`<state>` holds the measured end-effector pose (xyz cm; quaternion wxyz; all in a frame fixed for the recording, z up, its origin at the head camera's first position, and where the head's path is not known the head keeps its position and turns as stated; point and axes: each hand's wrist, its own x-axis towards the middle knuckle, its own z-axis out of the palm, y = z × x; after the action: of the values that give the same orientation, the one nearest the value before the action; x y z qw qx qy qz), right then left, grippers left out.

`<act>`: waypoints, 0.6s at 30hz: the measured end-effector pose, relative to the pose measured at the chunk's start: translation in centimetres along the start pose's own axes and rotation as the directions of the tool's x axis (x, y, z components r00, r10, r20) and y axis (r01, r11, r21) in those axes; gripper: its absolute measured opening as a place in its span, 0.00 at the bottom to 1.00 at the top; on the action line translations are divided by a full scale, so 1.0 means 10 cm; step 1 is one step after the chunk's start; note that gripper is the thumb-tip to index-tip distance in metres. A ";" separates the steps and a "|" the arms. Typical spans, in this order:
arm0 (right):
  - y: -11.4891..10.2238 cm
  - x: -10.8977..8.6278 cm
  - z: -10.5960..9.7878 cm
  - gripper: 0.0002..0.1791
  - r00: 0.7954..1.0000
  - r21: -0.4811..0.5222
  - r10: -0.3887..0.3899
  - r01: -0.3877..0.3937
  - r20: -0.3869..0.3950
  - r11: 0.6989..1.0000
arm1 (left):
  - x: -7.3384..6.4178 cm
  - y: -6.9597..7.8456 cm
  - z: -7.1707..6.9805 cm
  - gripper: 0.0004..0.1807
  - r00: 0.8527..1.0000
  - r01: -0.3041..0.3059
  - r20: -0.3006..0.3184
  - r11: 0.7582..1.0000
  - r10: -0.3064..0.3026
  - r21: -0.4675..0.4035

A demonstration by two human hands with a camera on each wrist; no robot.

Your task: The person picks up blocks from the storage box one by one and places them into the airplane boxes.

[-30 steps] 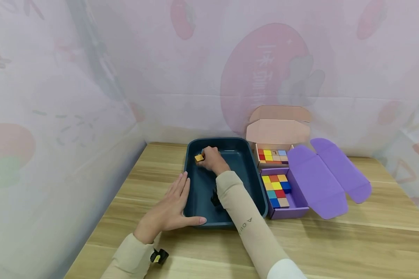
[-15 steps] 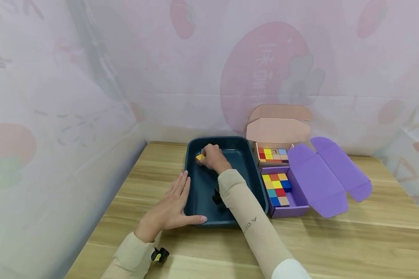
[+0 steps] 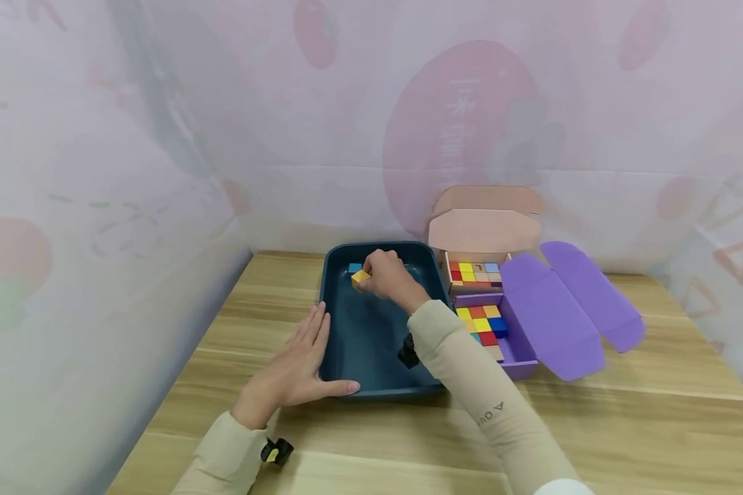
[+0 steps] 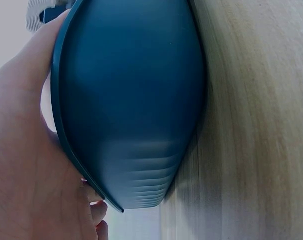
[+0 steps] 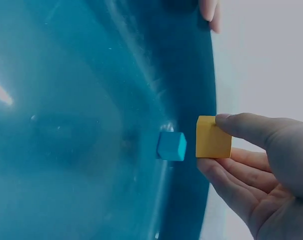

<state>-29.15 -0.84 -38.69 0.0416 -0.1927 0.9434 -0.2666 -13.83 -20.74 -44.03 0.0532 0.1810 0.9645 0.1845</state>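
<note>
My right hand (image 3: 391, 276) pinches a yellow-orange wooden cube (image 3: 360, 278) between thumb and fingers, over the far left part of a dark blue-green tray (image 3: 362, 350). In the right wrist view the thumb lies on one side of the cube (image 5: 213, 139) and the fingertips on the opposite side. A light blue cube (image 5: 171, 146) sits in the tray beside it, near the tray's wall. My left hand (image 3: 287, 375) rests on the near left corner of the tray, fingers straight along the left rim and thumb along the near rim. The left wrist view shows the tray's outer wall (image 4: 126, 85).
Right of the tray stands an open purple box (image 3: 523, 371), its lid folded out to the right, with rows of coloured cubes. Behind it, an open pink box (image 3: 489, 232) also holds several cubes. Printed cloth (image 3: 322, 199) backs the wooden table (image 3: 248, 309).
My right hand has moved slightly right with the yellow-orange cube, and the light blue cube behind it now shows in the head view. The left hand stays on the rim.
</note>
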 end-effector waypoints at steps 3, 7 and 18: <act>0.00 -0.11 -0.06 0.13 1.000 0.012 -0.017 0.017 -0.009 1.000 | 0.01 -0.01 0.00 0.75 1.000 -0.001 -0.005 1.000 0.001 0.006; 0.04 -0.24 -0.12 0.13 0.999 0.022 -0.036 0.036 -0.015 0.999 | 0.01 -0.02 0.00 0.75 1.000 -0.003 -0.001 1.000 0.003 0.005; 0.18 -0.62 -0.35 0.16 0.999 0.040 -0.033 0.034 -0.019 0.999 | 0.04 -0.03 0.01 0.75 1.000 0.003 0.002 1.000 -0.003 -0.015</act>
<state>-24.67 4.68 -36.84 0.0327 -0.2051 0.9348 -0.2881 -14.29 -20.80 -44.20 0.0560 0.1792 0.9634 0.1913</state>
